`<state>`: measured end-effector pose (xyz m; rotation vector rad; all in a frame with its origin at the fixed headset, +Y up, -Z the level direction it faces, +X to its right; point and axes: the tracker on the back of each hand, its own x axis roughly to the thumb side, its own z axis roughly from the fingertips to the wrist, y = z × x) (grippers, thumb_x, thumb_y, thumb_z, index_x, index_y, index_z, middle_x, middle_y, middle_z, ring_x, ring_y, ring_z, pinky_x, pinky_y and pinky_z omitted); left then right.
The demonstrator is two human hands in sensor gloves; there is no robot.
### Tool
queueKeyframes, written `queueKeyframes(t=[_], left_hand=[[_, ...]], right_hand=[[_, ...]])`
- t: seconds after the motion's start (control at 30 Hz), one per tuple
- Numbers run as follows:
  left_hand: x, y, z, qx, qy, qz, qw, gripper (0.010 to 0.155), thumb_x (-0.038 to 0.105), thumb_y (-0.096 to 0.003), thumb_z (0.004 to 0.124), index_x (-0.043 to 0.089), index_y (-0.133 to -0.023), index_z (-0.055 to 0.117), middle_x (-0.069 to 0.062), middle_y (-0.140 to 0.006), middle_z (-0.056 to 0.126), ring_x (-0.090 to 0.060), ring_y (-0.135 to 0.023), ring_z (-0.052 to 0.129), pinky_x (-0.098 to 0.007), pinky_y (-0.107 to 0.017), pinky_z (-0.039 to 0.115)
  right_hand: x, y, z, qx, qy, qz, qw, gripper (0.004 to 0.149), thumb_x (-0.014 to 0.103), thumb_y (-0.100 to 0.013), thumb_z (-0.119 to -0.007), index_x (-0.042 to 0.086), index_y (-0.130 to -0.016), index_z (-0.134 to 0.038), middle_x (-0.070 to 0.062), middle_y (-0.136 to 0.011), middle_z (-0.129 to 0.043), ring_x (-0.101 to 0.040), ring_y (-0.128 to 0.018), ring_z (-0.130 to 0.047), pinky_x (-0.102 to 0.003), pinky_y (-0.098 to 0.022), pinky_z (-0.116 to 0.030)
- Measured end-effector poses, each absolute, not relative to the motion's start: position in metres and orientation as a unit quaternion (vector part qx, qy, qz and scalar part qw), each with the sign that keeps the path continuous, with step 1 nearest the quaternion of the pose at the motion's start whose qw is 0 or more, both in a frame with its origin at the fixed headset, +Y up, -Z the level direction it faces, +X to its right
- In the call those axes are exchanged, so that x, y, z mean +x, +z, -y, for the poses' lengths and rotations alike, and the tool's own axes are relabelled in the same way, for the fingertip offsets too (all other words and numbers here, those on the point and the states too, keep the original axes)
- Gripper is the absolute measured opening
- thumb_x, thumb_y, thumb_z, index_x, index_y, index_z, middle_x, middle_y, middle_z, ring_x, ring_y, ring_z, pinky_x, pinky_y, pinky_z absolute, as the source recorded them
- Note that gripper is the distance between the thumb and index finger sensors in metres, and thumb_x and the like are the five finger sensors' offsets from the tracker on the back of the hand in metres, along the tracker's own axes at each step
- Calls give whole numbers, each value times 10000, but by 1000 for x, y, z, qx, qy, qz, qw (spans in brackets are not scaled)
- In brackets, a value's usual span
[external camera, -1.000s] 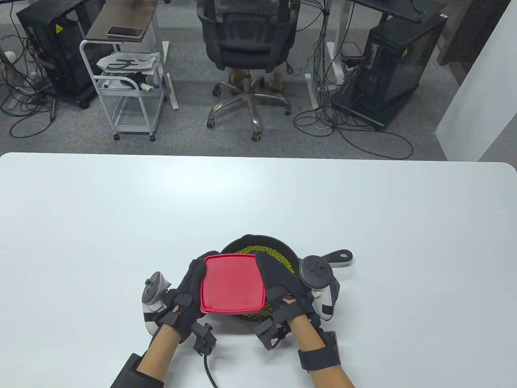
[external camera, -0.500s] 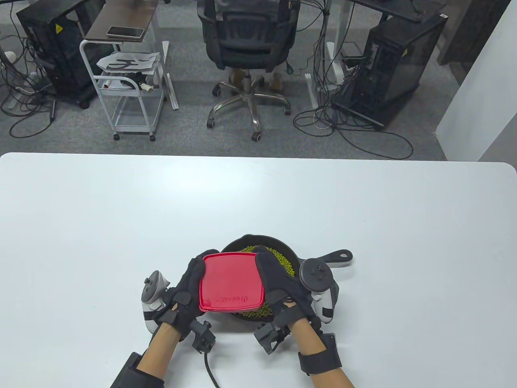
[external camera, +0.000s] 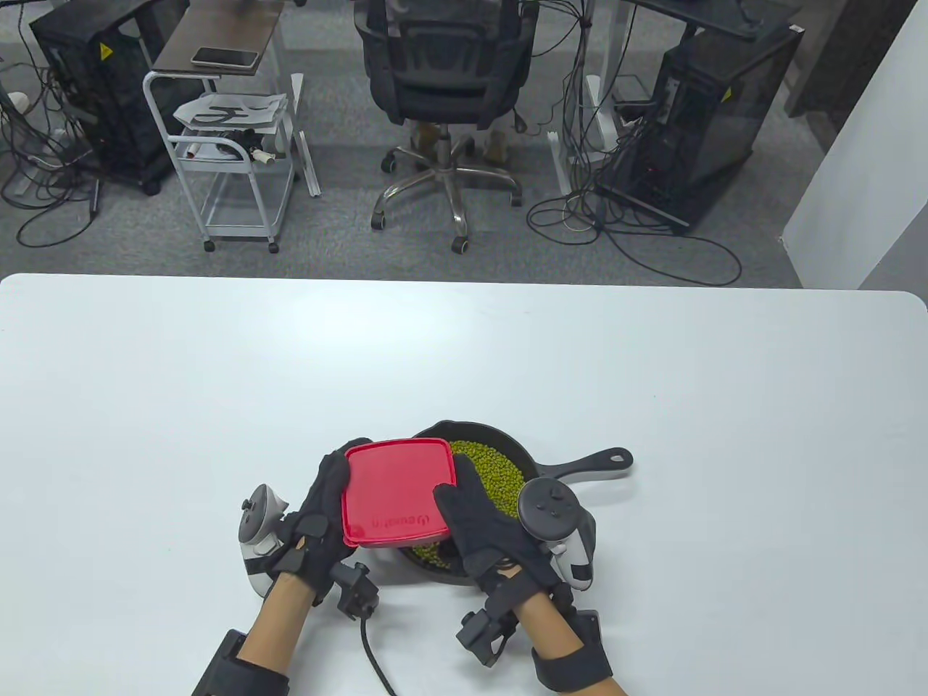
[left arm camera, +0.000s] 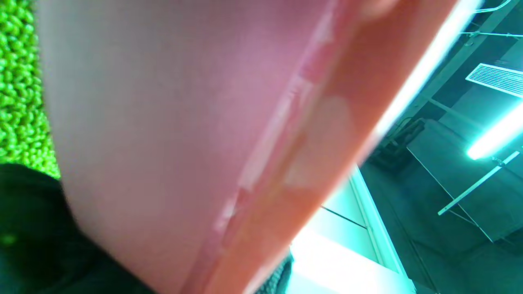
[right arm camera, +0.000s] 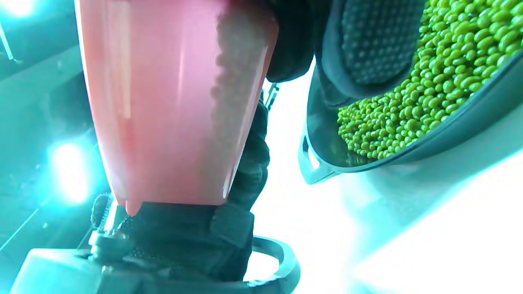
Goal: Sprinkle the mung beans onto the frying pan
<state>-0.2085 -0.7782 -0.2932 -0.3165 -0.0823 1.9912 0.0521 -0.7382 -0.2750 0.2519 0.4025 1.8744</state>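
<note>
A red plastic container [external camera: 395, 489] is held bottom-up over the left part of a black frying pan [external camera: 507, 438]. Green mung beans [external camera: 493, 471] lie in a heap in the pan. My left hand [external camera: 330, 493] grips the container's left side. My right hand [external camera: 471, 515] holds its near right corner. In the left wrist view the container [left arm camera: 184, 122] fills the frame, with beans [left arm camera: 20, 81] at the left edge. In the right wrist view the container [right arm camera: 163, 102] hangs beside the pan [right arm camera: 449, 134] and its beans [right arm camera: 429, 73]; my right fingers [right arm camera: 367, 41] are at the top.
The pan's handle [external camera: 594, 462] points right and slightly away on the white table [external camera: 652, 362]. A cable [external camera: 377, 663] runs from my left wrist to the near edge. Beyond the far edge stand an office chair [external camera: 442, 87] and a cart [external camera: 232, 145].
Both hands have shifted the container to the left and a little away. More of the beans in the pan now shows on the right. My right hand sits lower on the container's right edge.
</note>
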Motion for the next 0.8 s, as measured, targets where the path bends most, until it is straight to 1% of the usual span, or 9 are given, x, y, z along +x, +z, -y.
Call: queueKeyframes(t=[0.07, 0.13, 0.23, 0.37, 0.47, 0.53, 0.67, 0.73, 0.8], left_hand=[[-210, -293, 778, -139, 837, 33, 529, 687, 692, -570, 512, 299, -1133, 487, -220, -1098, 539, -432, -749, 844, -499, -470, 837], [-210, -293, 780, -139, 837, 29, 529, 685, 693, -569, 518, 302, -1131, 498, -219, -1095, 547, -433, -742, 848, -500, -463, 838], [-210, -293, 779, -142, 836, 26, 529, 689, 691, -571, 515, 294, -1133, 495, -224, -1094, 545, -437, -741, 847, -499, -463, 837], [-209, -294, 779, -145, 837, 30, 526, 691, 695, -571, 513, 296, -1134, 494, -221, -1097, 548, -433, -739, 850, -495, -458, 836], [-209, -293, 778, -142, 832, 26, 535, 689, 694, -574, 513, 298, -1137, 495, -220, -1100, 552, -438, -737, 848, -498, -457, 833], [-207, -292, 778, -135, 838, 22, 528, 686, 693, -575, 515, 299, -1136, 501, -221, -1100, 553, -442, -728, 849, -499, -449, 831], [-207, -291, 777, -133, 837, 15, 531, 686, 694, -575, 518, 300, -1136, 507, -213, -1102, 556, -442, -723, 849, -497, -444, 830], [-208, -293, 777, -131, 837, 21, 531, 679, 689, -575, 528, 307, -1135, 512, -216, -1104, 547, -445, -736, 837, -507, -455, 819], [-210, -294, 780, -136, 839, 6, 527, 678, 687, -575, 525, 301, -1132, 517, -216, -1098, 556, -440, -728, 849, -501, -443, 831]], right_hand=[[49, -273, 741, 99, 795, -162, 577, 880, 738, -575, -534, 179, -1165, -196, -210, -904, -779, -500, -618, -866, -410, -378, -831], [48, -272, 741, 95, 799, -145, 575, 848, 716, -583, -561, 215, -1168, -208, -221, -869, -794, -470, -579, -892, -381, -346, -838], [46, -270, 743, 85, 806, -112, 575, 799, 709, -591, -527, 243, -1178, -247, -221, -806, -817, -420, -517, -921, -331, -300, -840], [44, -267, 741, 86, 807, -81, 579, 692, 658, -619, -509, 338, -1177, -254, -240, -770, -816, -391, -454, -927, -287, -257, -827], [45, -266, 741, 87, 810, -70, 576, 664, 641, -629, -489, 350, -1177, -254, -245, -766, -820, -392, -451, -931, -286, -256, -833], [46, -266, 740, 92, 818, -53, 566, 655, 641, -630, -472, 344, -1180, -272, -239, -746, -835, -379, -428, -939, -274, -237, -836], [45, -266, 743, 89, 816, -54, 569, 663, 638, -631, -458, 331, -1184, -261, -235, -751, -830, -390, -443, -935, -286, -248, -840], [43, -266, 747, 89, 808, -80, 577, 735, 670, -629, -461, 256, -1185, -217, -208, -823, -791, -427, -533, -905, -330, -317, -842], [41, -266, 749, 88, 790, -116, 595, 809, 721, -604, -491, 251, -1180, -172, -190, -897, -749, -471, -597, -862, -373, -370, -820]])
